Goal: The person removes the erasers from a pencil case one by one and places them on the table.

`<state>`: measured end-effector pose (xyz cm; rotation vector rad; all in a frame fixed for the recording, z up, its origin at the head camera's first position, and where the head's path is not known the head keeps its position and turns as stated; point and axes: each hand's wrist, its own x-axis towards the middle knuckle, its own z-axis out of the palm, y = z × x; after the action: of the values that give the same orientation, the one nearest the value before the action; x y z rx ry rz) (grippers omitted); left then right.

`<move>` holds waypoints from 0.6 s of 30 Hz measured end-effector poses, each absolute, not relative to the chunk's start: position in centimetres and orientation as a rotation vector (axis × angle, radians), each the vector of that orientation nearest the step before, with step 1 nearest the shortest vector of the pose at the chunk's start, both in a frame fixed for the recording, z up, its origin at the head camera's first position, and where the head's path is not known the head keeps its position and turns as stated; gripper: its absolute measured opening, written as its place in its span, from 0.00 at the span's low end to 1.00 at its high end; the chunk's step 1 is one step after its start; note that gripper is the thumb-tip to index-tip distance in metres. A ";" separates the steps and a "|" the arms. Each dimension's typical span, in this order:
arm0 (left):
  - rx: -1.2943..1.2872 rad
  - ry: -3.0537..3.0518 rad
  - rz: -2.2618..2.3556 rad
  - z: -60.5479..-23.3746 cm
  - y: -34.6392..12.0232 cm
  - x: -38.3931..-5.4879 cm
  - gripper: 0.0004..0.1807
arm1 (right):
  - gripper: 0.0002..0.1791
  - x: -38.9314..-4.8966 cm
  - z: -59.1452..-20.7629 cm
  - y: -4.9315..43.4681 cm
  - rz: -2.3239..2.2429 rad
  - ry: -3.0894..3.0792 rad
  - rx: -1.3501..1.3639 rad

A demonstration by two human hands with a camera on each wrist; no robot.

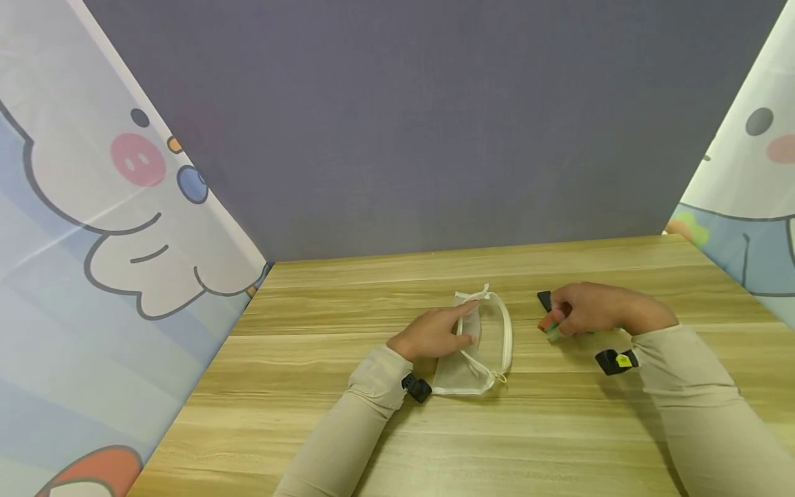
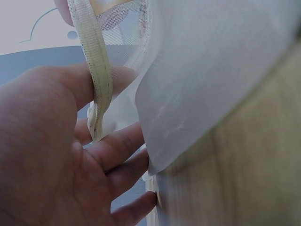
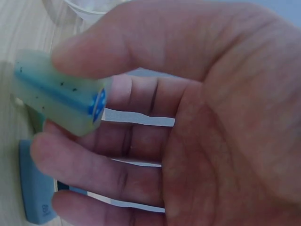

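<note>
A white mesh drawstring bag [image 1: 491,331] lies on the wooden table with its rim spread wide. My left hand [image 1: 435,333] is at its mouth, index finger and thumb apart against the rim. In the left wrist view a finger passes behind the pale rim band [image 2: 96,70], and other fingertips touch the sheer cloth [image 2: 202,80]. To the bag's right, my right hand [image 1: 586,308] pinches a small translucent pale-green block with a blue stripe [image 3: 61,92] between thumb and fingers. Beside that hand lies a dark flat item [image 1: 544,299]. A small orange-red piece [image 1: 549,320] shows at the fingertips.
A grey panel [image 1: 435,138] stands along the table's back edge. Printed cartoon cloths hang at the left [image 1: 124,207] and right [image 1: 751,179]. Each wrist wears a black camera on a strap. The wooden tabletop [image 1: 497,442] stretches in front of the bag.
</note>
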<state>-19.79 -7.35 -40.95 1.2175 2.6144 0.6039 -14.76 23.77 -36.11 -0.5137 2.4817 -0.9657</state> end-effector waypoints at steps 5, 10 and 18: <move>1.218 2.617 0.608 -40.9 -7.4 -19.7 0.38 | 0.15 -14.8 -36.4 23.6 -0.914 2.518 -0.556; 1.213 2.621 0.601 -40.8 -7.4 -19.7 0.38 | 0.16 -14.9 -36.3 23.4 -0.878 2.550 -0.549; 1.216 2.611 0.608 -40.9 -7.4 -19.8 0.38 | 0.14 -14.8 -36.1 23.5 -0.787 2.645 -0.592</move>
<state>-19.78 -7.43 -40.87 1.2163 2.6113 0.6083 -14.79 23.47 -36.12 -0.5916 2.6446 -0.7869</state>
